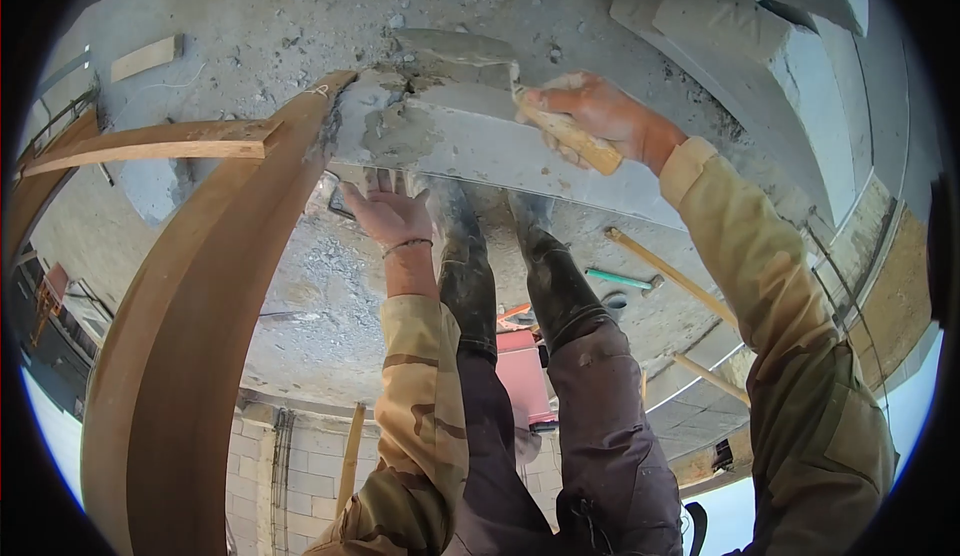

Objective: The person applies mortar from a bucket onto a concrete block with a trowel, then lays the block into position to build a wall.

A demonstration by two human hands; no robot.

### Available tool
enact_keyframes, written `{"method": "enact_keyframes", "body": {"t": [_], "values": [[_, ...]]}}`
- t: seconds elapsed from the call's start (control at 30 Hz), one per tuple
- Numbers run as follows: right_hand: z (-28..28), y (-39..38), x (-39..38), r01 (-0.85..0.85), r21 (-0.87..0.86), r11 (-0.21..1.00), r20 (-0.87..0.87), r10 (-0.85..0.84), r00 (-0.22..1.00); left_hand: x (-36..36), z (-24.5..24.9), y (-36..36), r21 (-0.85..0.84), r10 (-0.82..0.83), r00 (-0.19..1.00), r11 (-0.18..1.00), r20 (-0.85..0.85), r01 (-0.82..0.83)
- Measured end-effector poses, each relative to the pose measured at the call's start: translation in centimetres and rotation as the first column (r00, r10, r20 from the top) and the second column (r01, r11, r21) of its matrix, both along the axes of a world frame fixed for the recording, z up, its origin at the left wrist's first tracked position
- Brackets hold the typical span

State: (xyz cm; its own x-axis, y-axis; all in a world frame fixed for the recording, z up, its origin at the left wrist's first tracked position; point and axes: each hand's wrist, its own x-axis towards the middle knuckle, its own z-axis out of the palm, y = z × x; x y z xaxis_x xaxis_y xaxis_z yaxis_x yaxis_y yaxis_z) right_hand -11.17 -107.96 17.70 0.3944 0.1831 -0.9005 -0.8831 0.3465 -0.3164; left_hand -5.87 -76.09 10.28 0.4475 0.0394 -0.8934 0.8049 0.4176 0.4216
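Note:
My right hand [610, 114] is wrapped round the wooden handle of a trowel [455, 48]. Its blade points left, over the far side of a low grey block wall [520, 161], and has grey mortar on it. My left hand [392, 214] is palm up with its fingers stretched out, fingertips right at the near lower edge of the wall. Wet mortar [400, 134] is smeared on the wall's left end, just beyond those fingers. Close to this end stands a tall brown wooden board [215, 306].
A wooden strip [150, 149] runs left from the tall board. Large pale blocks [750, 66] lie at the upper right. Behind my boots [565, 281] are a red object [522, 371], a green-handled tool [618, 278] and a wooden pole [675, 278]. Rubble [320, 286] covers the floor at left.

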Motion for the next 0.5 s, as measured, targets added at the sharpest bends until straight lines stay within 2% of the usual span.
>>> {"method": "enact_keyframes", "body": {"t": [0.03, 0.1, 0.13, 0.2, 0.27, 0.3, 0.33, 0.37, 0.4, 0.43, 0.5], "values": [[0.8, 1.7, -0.4, 0.091, 0.082, 0.992, -0.005, -0.091, 0.996, -0.4, 0.4, -0.3, 0.073, -0.022, 1.000, 0.997, 0.001, 0.022], [2.5, 6.5, -2.6, 0.330, 0.102, 0.939, 0.038, -0.335, 0.942, -0.8, 0.7, 0.1, 0.121, -0.049, 0.996, 0.991, -0.078, 0.058], [3.7, 8.5, -3.7, 0.381, 0.088, 0.920, 0.031, -0.384, 0.923, -1.1, 1.3, -0.2, 0.144, -0.055, 0.989, 0.987, -0.135, 0.075], [5.5, 12.2, -6.8, 0.410, -0.018, 0.912, 0.181, -0.400, 0.898, -1.7, 0.2, 1.5, 0.120, -0.163, 0.956, 0.973, -0.245, 0.196], [8.4, 15.9, -10.6, 0.458, -0.398, 0.795, 0.371, -0.317, 0.873, -3.3, 2.5, 0.1, 0.106, -0.288, 0.914, 0.939, -0.285, 0.328], [10.3, 17.1, -12.0, 0.491, -0.405, 0.772, 0.370, -0.352, 0.859, -3.8, 3.6, -0.5, 0.112, -0.362, 0.885, 0.906, -0.292, 0.408], [12.1, 18.0, -13.8, 0.568, -0.461, 0.682, 0.403, -0.409, 0.819, -4.7, 3.7, 0.8, 0.101, -0.405, 0.868, 0.888, -0.287, 0.448], [13.5, 18.5, -16.0, 0.636, -0.520, 0.570, 0.438, -0.461, 0.772, -6.2, 3.1, 3.3, -0.029, -0.662, 0.744, 0.748, -0.091, 0.663], [14.5, 19.1, -18.3, 0.666, -0.546, 0.509, 0.438, -0.504, 0.745, -7.3, 3.5, 3.6, -0.122, -0.836, 0.532, 0.519, 0.135, 0.846], [15.8, 20.2, -20.9, 0.597, -0.616, 0.515, 0.343, -0.507, 0.791, -8.1, 3.7, 3.7, -0.156, -0.874, 0.465, 0.445, 0.137, 0.882], [18.2, 22.7, -25.6, 0.479, -0.688, 0.545, 0.163, -0.528, 0.834, -9.7, 5.8, 2.2, -0.153, -0.865, 0.469, 0.495, -0.178, 0.855]]}}
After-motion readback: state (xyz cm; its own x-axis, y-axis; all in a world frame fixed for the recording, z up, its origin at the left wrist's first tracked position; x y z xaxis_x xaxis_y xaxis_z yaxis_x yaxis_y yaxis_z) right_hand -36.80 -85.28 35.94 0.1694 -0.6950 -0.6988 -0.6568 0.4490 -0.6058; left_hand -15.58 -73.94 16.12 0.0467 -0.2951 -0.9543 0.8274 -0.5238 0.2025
